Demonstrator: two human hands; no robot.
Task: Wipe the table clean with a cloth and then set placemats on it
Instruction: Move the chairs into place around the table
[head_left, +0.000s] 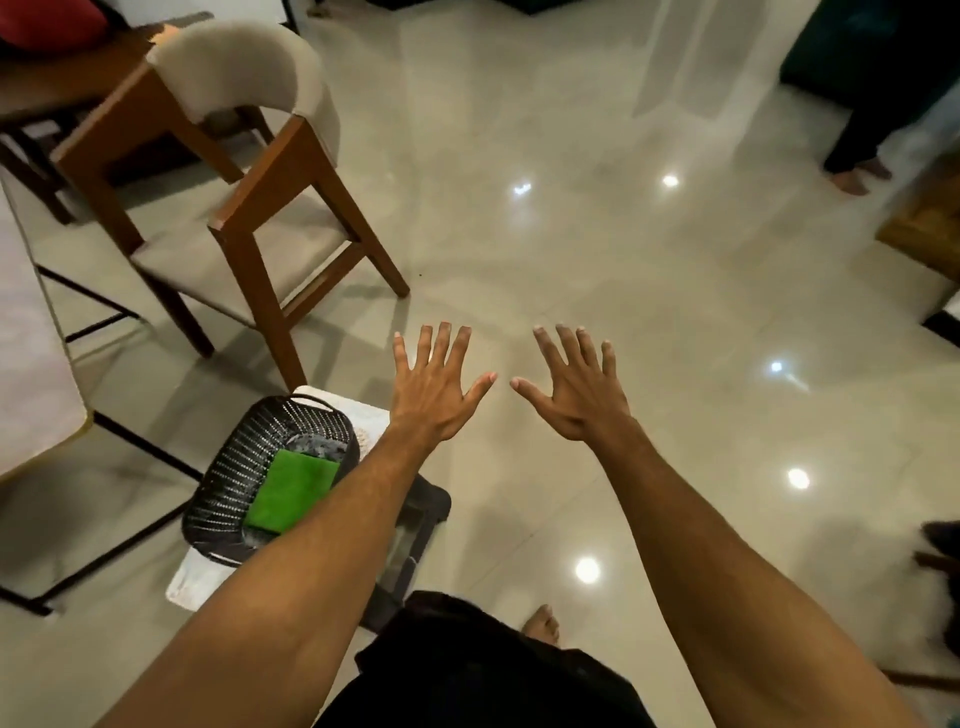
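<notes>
Splaying: left hand (434, 400), right hand (576, 395), both holding nothing.
Cloth (291, 488): green, folded, lying in basket (228, 478), lower left.
Edge: table (31, 364) far left; floor (571, 234) stretching right.

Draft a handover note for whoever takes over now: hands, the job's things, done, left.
Left hand and right hand: both open, fingers spread, held out over the floor, holding nothing.
Green cloth lies in the black basket, lower left, untouched.
Table edge shows at far left.
No placemats clearly seen.
Done: nothing visible.
Left: take cloth, wipe table, set placemats.
</notes>
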